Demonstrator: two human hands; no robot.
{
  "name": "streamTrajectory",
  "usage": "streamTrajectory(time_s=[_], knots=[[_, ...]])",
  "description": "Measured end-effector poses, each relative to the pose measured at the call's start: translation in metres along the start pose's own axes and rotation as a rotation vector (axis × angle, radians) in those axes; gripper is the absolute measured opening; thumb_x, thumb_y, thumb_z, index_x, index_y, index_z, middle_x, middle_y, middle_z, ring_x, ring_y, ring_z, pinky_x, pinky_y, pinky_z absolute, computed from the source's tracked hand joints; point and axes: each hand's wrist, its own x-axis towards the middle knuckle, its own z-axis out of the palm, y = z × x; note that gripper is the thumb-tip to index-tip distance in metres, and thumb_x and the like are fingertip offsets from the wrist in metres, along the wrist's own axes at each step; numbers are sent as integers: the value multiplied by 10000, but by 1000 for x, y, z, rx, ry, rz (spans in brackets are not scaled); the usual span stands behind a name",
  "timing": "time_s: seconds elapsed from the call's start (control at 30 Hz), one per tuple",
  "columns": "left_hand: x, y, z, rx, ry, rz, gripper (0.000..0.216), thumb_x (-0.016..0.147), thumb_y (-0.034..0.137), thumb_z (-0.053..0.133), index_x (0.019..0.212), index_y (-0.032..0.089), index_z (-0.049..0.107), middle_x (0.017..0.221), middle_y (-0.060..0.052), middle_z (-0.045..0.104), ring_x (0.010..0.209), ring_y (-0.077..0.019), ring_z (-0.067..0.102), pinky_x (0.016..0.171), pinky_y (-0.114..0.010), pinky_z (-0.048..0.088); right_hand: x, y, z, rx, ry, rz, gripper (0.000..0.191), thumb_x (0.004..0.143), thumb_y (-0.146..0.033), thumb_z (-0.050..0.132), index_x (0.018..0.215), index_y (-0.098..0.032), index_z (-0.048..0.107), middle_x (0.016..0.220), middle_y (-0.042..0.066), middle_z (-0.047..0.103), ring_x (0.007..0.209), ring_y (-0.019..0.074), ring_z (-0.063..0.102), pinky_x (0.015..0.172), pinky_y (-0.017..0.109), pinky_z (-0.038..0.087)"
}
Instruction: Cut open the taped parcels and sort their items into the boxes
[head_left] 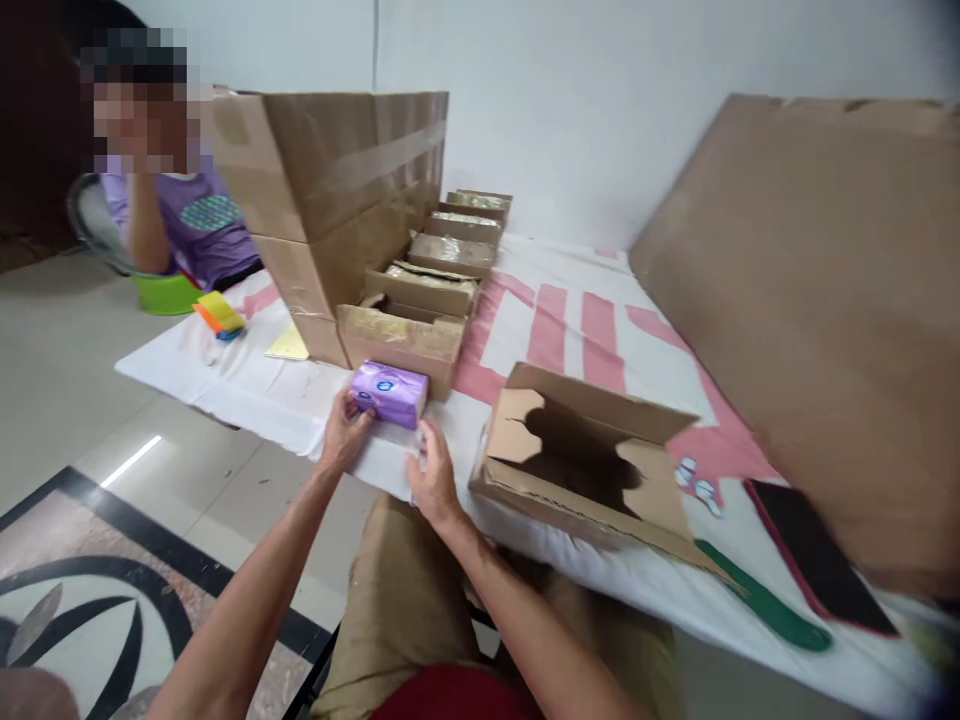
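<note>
A purple pack of tissues (390, 394) lies at the table's front edge, before a row of small open cardboard boxes. My left hand (346, 432) grips its left end, thumb on the front side and fingers behind. At the pack's right end is my right hand (435, 470), its fingers apart and curved. Its fingertips come close to the corner; whether they touch it I cannot tell. To the right of that hand stands an open cardboard box (592, 520) with notched side flaps and a dark inside.
A tall cardboard box wall (360, 170) backs the row of boxes (405, 335). Rightward are a large cardboard panel (825, 300), a phone (817, 555) and a green-handled tool (772, 600). Colored pieces (219, 313) lie at left, near a seated person (180, 220).
</note>
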Motion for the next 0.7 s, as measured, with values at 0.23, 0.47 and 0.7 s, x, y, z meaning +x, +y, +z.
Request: streamTrajectory(time_s=[0.23,0.47,0.7], knots=[[-84,40,-7,353,203,397,711,832,254,696,1490,151,448,1518,-214,494,1482,-365,422,1253,-576,296,-70,-59,-97,18,-499,-96,353,883,-188,680,1221,-263,751,1148,34,787,1054,210,736,968,326,571],[-148,94,27,277,-216,542,602,917,323,696,1482,269,497,1509,-157,544,1415,-330,522,1147,-523,464,-108,-119,-259,-18,-984,-42,365,887,-270,768,1253,-273,766,1184,59,790,1096,252,733,996,359,545],[-134,102,64,-102,-329,199,766,782,546,829,1440,276,546,1560,-154,512,1469,-361,476,1128,-502,486,-158,-56,-368,-144,-119,305,341,949,-535,633,1148,-299,778,1084,91,801,993,269,756,897,398,613]])
